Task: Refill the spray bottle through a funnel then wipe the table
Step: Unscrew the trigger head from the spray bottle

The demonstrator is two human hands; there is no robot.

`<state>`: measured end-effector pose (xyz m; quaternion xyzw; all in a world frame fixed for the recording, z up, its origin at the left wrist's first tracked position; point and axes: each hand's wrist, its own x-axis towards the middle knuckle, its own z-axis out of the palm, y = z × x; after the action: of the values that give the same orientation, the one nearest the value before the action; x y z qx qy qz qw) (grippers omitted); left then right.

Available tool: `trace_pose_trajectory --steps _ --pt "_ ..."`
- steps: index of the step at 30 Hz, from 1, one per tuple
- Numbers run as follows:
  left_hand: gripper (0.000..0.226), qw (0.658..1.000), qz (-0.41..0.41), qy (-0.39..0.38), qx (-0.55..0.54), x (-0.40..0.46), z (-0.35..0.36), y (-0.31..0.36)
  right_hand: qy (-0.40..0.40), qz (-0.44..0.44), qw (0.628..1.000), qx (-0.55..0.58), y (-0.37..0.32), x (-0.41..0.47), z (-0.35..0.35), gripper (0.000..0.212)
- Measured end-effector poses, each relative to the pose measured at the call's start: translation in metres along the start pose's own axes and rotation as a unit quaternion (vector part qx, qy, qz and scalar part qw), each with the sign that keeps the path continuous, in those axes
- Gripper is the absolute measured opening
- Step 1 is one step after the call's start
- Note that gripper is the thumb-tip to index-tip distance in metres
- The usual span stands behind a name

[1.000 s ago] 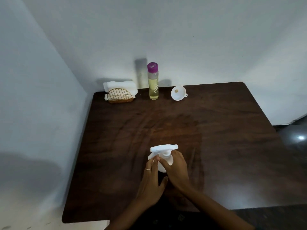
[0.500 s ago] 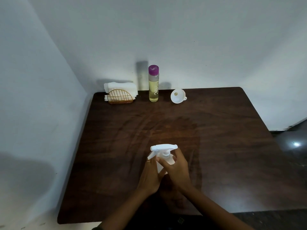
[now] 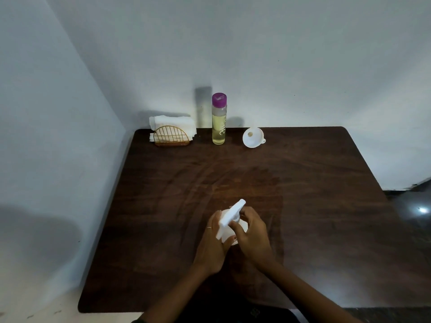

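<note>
Both hands (image 3: 233, 238) gripping spray bottle (image 3: 229, 231), trigger head (image 3: 231, 216) now turned diagonal

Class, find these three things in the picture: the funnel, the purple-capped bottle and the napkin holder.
funnel (image 3: 252, 137), head view, on its white bowl.
purple-capped bottle (image 3: 218, 127), head view, on its yellow-filled body.
napkin holder (image 3: 171, 136), head view, on its gold wire front.
</note>
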<state>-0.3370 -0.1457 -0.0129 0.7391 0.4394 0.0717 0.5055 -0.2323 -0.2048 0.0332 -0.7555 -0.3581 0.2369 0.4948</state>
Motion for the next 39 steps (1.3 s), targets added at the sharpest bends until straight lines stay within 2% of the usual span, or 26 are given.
trace_pose_trajectory --steps 2,5,7,9,11,13,15,18,21,23,25,27,32,35,37,39 --pt "0.071 1.0 0.012 0.012 -0.003 0.002 0.0 -0.001 -0.041 -0.022 0.998 -0.041 0.008 0.004 -0.005 0.025" --pt "0.068 0.997 0.041 0.015 0.063 0.005 -0.005 0.004 -0.129 -0.012 0.991 -0.04 0.014 0.014 -0.016 0.033" --pt "0.068 0.996 0.044 0.015 0.076 0.007 -0.003 0.001 -0.151 0.004 0.988 0.005 0.013 0.017 -0.019 0.036" --pt "0.073 0.999 0.023 0.007 0.047 0.005 -0.002 0.004 -0.117 0.03 0.992 0.045 0.007 0.016 -0.017 0.038" --pt "0.092 1.0 -0.013 0.022 -0.001 0.008 0.001 -0.005 -0.053 0.047 0.996 0.055 0.003 0.016 -0.01 0.037" --pt "0.083 1.0 0.0 -0.005 0.009 0.008 0.0 -0.007 -0.013 0.046 0.998 0.05 0.003 0.016 -0.005 0.034" --pt "0.077 1.0 0.025 -0.014 0.01 0.007 0.0 -0.007 -0.016 0.046 0.998 0.037 0.004 0.016 -0.005 0.031" --pt "0.089 1.0 0.007 -0.01 -0.009 0.009 0.001 -0.004 -0.077 0.037 0.996 0.032 0.002 0.018 -0.014 0.029" --pt "0.073 1.0 0.019 -0.009 0.01 0.004 -0.001 0.003 -0.165 0.01 0.986 0.032 0.001 0.022 -0.025 0.034" --pt "0.07 0.998 0.043 0.002 0.036 0.004 -0.003 0.001 -0.198 0.012 0.979 0.049 0.0 0.026 -0.03 0.037" --pt "0.069 0.996 0.053 0.01 0.073 0.007 -0.005 -0.002 -0.174 0.006 0.984 0.047 -0.001 0.028 -0.029 0.042" --pt "0.065 0.998 0.041 -0.006 0.057 0.011 -0.005 -0.003 -0.125 0.019 0.991 0.045 -0.003 0.027 -0.023 0.047" --pt "0.073 0.999 0.041 -0.012 0.033 0.009 -0.005 -0.007 -0.035 0.025 0.999 0.028 -0.002 0.023 -0.014 0.031" --pt "0.071 0.998 0.054 -0.009 0.024 0.007 -0.005 -0.002 -0.119 0.007 0.992 0.044 -0.006 0.025 -0.025 0.025" --pt "0.069 0.999 0.049 -0.01 0.02 0.008 -0.004 -0.002 -0.192 -0.017 0.98 0.046 -0.008 0.028 -0.033 0.032" --pt "0.068 0.998 0.052 -0.012 0.024 0.009 -0.004 -0.003 -0.215 -0.03 0.975 0.048 -0.005 0.033 -0.038 0.038"
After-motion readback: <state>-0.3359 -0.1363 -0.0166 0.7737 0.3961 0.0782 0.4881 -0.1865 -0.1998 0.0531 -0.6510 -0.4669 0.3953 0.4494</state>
